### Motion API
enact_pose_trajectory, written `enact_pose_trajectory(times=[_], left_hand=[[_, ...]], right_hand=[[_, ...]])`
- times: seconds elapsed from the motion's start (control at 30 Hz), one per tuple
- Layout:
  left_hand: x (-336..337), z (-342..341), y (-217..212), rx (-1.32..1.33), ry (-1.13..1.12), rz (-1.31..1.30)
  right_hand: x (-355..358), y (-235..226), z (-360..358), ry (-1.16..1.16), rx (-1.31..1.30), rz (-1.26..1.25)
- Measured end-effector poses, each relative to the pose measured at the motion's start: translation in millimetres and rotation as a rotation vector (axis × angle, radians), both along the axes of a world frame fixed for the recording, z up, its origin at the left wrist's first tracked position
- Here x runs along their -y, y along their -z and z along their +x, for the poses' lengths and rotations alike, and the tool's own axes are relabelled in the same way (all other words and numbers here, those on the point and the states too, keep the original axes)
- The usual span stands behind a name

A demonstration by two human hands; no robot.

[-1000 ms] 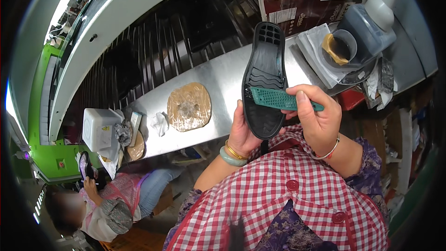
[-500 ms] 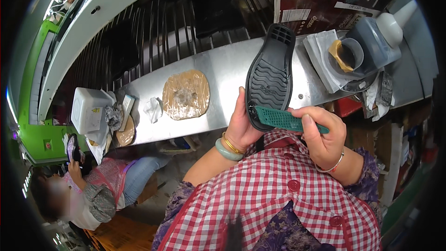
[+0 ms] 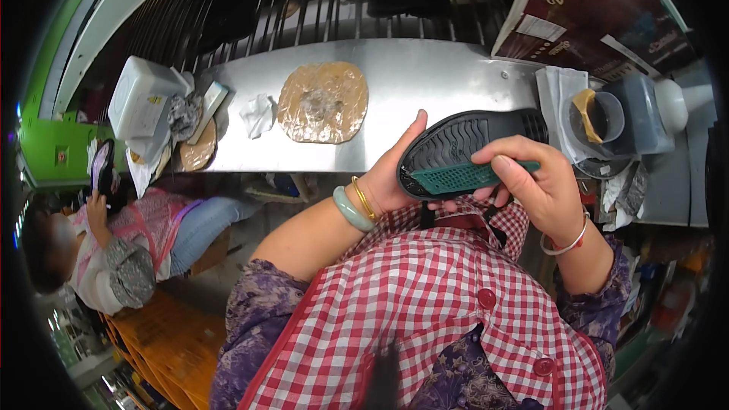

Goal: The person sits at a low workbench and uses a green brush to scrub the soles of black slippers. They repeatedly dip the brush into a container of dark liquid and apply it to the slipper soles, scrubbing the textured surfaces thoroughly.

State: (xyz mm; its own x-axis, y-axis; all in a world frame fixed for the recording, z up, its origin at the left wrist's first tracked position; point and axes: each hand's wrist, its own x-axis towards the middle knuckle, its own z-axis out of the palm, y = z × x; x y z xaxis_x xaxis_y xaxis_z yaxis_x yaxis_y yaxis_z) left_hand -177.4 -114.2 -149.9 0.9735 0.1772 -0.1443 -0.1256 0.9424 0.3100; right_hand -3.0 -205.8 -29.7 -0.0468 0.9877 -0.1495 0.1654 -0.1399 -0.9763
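Item: grey cup (image 3: 604, 118) on the steel bench (image 3: 425, 76), a tan-stained brush inside; white tub (image 3: 140, 99) at bench left, contents not visible to us. Our left hand (image 3: 395, 175) cradles a black shoe sole (image 3: 463, 148), tread up, at chest height; our right hand (image 3: 531, 186) pinches a green brush (image 3: 463, 177) against it. Since the earlier frame the sole has tipped from upright to nearly level.

Both forearms rose from the lower edge, bent at the elbows. The left hand (image 3: 391, 178) curled thumb-up in a grip, a bangle at its wrist. The right hand (image 3: 535, 186) closed, fingers pinching, wrist braceleted.
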Motion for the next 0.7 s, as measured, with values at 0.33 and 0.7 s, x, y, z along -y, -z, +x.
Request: enact_pose_trajectory(times=[0.33, 0.7], left_hand=[[-38, -29, 18, -0.209, 0.148, 0.042], [-75, -24, 5, -0.386, 0.271, 0.13]], right_hand=[[-48, 12, -14, -0.144, -0.117, -0.177], [-65, 26, 15, -0.128, -0.132, -0.212]])
